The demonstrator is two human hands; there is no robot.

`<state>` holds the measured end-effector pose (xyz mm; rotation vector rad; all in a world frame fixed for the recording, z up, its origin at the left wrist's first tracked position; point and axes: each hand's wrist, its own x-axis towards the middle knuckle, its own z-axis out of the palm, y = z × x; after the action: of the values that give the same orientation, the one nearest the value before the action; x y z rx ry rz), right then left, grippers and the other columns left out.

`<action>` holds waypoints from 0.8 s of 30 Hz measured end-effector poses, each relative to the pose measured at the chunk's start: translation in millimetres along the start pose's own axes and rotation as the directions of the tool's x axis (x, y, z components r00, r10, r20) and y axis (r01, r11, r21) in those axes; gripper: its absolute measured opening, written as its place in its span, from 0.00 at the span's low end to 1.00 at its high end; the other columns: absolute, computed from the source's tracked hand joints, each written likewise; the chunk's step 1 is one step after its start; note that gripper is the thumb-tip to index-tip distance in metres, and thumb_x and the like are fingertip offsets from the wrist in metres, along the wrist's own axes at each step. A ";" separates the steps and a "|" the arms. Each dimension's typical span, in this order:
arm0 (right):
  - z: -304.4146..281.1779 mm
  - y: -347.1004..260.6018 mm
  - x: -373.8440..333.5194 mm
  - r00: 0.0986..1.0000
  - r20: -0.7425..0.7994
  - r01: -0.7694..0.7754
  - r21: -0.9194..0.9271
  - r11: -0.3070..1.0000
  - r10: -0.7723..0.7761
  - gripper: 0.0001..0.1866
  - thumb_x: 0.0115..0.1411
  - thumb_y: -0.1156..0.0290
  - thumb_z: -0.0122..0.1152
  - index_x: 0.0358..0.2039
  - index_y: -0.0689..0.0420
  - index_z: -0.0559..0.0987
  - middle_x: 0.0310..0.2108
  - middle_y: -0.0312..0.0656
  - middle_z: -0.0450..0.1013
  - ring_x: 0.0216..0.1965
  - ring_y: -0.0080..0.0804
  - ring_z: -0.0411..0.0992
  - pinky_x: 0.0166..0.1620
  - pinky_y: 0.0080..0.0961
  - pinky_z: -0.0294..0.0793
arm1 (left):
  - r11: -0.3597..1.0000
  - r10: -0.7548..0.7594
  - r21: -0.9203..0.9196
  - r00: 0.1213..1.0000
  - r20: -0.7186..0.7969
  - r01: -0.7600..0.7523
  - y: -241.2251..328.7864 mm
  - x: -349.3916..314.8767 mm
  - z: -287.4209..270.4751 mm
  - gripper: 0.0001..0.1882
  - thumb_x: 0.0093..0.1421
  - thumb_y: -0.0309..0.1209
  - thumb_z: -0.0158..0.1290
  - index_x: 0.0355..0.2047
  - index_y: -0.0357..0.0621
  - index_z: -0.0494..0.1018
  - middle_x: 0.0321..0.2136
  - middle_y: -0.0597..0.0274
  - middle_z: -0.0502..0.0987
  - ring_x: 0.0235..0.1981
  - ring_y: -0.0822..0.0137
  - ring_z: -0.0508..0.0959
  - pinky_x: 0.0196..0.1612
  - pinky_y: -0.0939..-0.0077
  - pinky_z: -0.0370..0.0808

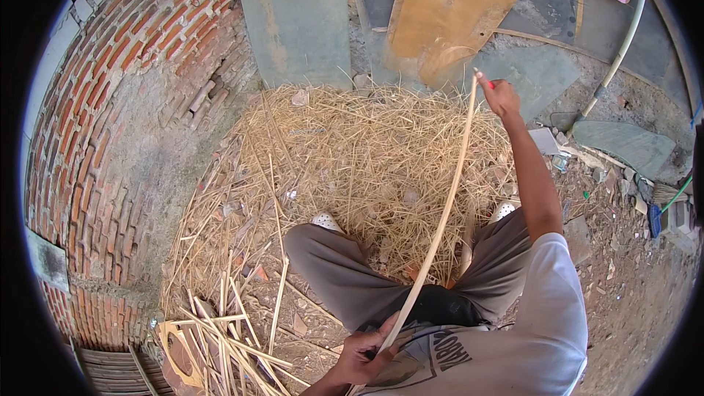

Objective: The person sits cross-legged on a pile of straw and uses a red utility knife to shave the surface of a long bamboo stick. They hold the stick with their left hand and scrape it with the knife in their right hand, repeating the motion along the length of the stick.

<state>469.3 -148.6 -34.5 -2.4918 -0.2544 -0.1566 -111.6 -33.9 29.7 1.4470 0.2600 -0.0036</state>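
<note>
A long pale bamboo strip [444, 220] slants upward across my lap, bowing slightly. My left hand [364, 356] is closed around its lower part, close to my shirt. With my arm stretched out, my right hand [499, 95] is closed at the strip's far end. A small red object [491, 85] shows between its fingers; its kind is mostly hidden by the hand. Below and beyond the strip spreads a thick layer of thin shavings [352, 154], between and past my bent knees.
Several cut strips [238, 345] lie heaped at the lower left. A brick wall [95, 161] rises on the left. Grey slabs [297, 26] and a tan board [455, 11] lean at the back. A pale pipe [623, 48] and rubble stand at right.
</note>
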 end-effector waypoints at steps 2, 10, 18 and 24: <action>-5.6 24.0 13.4 0.999 0.020 -0.039 0.045 0.998 0.038 0.47 0.53 0.24 0.38 0.20 0.61 0.80 0.22 0.54 0.75 0.30 0.48 0.76 0.38 0.42 0.72 | 0.999 0.024 -0.025 1.000 -0.015 -0.024 -6.4 -2.7 -0.1 0.04 0.56 0.11 0.49 0.31 0.27 0.73 0.57 0.39 0.67 0.31 0.82 0.73 0.35 0.86 0.67; -1.7 0.5 -81.2 0.967 0.256 -0.028 0.122 0.992 -0.004 0.47 0.56 0.25 0.38 0.11 0.63 0.70 0.13 0.48 0.67 0.20 0.39 0.67 0.29 0.39 0.66 | 1.000 0.017 -0.024 0.991 -0.134 -0.021 -10.7 27.4 -14.7 0.25 0.61 0.15 0.45 0.61 0.34 0.61 0.20 0.66 0.72 0.16 0.83 0.68 0.19 0.90 0.63; 17.4 -24.3 -131.5 0.938 0.245 0.132 0.401 0.906 -0.245 0.39 0.60 0.34 0.45 0.11 0.59 0.66 0.10 0.37 0.57 0.16 0.29 0.57 0.23 0.33 0.59 | 0.997 0.079 0.041 0.955 -0.285 -0.070 27.3 143.0 -72.0 0.25 0.66 0.23 0.44 0.64 0.41 0.58 0.17 0.69 0.70 0.12 0.82 0.66 0.13 0.87 0.64; 31.5 -27.9 -134.1 0.914 0.242 0.183 0.471 0.863 -0.326 0.38 0.61 0.35 0.45 0.12 0.60 0.67 0.11 0.38 0.58 0.16 0.30 0.57 0.24 0.33 0.60 | 0.912 0.382 0.301 0.843 -0.379 -0.278 58.3 249.8 -92.1 0.25 0.68 0.27 0.42 0.64 0.37 0.55 0.19 0.65 0.74 0.14 0.80 0.69 0.17 0.86 0.66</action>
<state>334.2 -127.2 -66.7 -2.0084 -0.6830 0.1788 124.4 102.4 33.0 1.7069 0.3750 0.5987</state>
